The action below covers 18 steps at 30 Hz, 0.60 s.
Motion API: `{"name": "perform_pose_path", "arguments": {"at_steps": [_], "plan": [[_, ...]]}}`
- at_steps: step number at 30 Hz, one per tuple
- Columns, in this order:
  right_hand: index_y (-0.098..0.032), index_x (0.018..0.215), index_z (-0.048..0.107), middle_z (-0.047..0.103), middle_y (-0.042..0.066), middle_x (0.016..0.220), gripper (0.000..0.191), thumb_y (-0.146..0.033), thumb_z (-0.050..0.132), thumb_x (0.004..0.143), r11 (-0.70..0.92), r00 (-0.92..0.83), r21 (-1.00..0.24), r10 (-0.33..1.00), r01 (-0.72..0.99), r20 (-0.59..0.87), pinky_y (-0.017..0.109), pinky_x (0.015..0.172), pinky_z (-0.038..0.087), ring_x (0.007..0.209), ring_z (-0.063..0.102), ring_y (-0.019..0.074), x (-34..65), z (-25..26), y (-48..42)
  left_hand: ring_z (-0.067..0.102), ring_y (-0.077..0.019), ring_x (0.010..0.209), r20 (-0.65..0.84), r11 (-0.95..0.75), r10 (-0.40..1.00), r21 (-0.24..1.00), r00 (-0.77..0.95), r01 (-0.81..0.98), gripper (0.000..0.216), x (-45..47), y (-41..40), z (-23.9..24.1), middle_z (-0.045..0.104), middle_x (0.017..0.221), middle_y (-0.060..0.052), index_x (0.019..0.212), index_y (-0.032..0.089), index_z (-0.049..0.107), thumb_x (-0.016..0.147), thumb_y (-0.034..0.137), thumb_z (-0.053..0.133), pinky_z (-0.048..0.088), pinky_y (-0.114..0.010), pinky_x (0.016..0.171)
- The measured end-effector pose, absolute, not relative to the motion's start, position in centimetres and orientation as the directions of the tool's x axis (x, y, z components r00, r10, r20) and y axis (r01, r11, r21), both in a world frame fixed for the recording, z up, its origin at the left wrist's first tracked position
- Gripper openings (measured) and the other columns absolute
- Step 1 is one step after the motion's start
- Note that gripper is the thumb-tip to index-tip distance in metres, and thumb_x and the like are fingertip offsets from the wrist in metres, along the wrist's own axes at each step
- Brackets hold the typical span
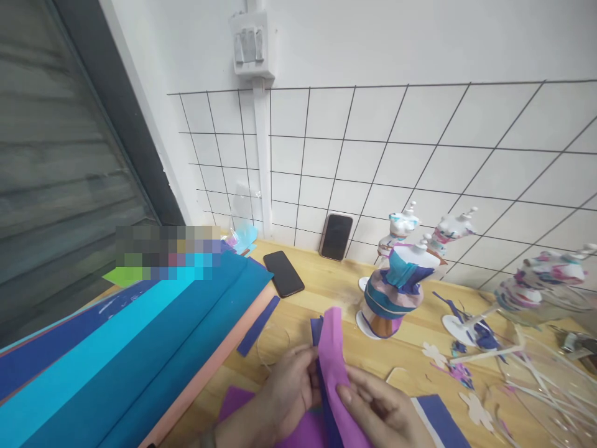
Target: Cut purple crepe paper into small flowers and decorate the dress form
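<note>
My left hand is closed on a dark blue strip and the near edge of a purple strip lying against it. From the other side, the thumb and fingers of my right hand pinch the purple strip. Both strips stand nearly upright; I cannot tell whether they are paper or cloth. Below my hands lies a larger purple sheet, partly hidden by the left wrist. Beside my right wrist is a blue and white piece. A loose blue strip lies beyond my left hand.
Long coloured sheets cover the left side. One phone lies flat; another leans on the wall. A small dress form wrapped in coloured pieces stands ahead, others behind and right. Scraps and clear plastic lie at right.
</note>
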State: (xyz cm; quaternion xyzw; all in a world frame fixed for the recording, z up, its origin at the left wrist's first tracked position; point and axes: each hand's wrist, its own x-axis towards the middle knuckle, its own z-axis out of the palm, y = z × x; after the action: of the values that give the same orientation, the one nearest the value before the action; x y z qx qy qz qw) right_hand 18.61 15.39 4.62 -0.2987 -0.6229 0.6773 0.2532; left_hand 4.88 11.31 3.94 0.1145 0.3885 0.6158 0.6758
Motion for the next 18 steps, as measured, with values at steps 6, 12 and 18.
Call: {"name": "perform_pose_path", "arguments": {"at_steps": [6,12,18], "plan": [[-0.024,0.091,0.074,0.065,-0.003,0.057,0.027,-0.045,0.072,0.074,-0.324,-0.69,-0.942,0.703,-0.092,-0.174,0.025,0.061,0.048,0.056,0.061,0.0154,17.8,2.1,15.8,0.067,-0.0208,0.071,-0.381,0.151,0.915,0.631,-0.134,-0.761,0.02,4.3,11.5,4.1,0.072,0.08,-0.015,0.086,0.009,0.063,0.087,0.021,0.047,0.05,-0.032,0.067],[-0.017,0.071,0.064,0.045,-0.008,0.047,0.039,-0.056,0.071,0.07,-0.244,-0.642,-0.969,0.738,0.036,-0.21,0.018,0.044,0.029,0.042,0.034,0.0067,17.9,1.1,15.5,0.067,-0.0223,0.076,-0.349,0.076,0.917,0.624,-0.191,-0.778,0.024,4.1,11.5,4.3,0.071,0.083,-0.015,0.086,0.008,0.066,0.089,0.026,0.05,0.05,-0.034,0.073],[-0.018,0.072,0.059,0.037,-0.011,0.046,0.047,-0.064,0.066,0.068,-0.165,-0.685,-0.974,0.693,0.154,-0.225,0.019,0.042,0.03,0.04,0.031,0.0074,17.8,1.6,15.8,0.066,-0.021,0.077,-0.295,0.03,0.927,0.676,-0.233,-0.737,0.013,4.2,11.5,3.9,0.072,0.077,-0.01,0.082,0.011,0.068,0.071,0.018,0.072,0.048,-0.029,0.069]]}}
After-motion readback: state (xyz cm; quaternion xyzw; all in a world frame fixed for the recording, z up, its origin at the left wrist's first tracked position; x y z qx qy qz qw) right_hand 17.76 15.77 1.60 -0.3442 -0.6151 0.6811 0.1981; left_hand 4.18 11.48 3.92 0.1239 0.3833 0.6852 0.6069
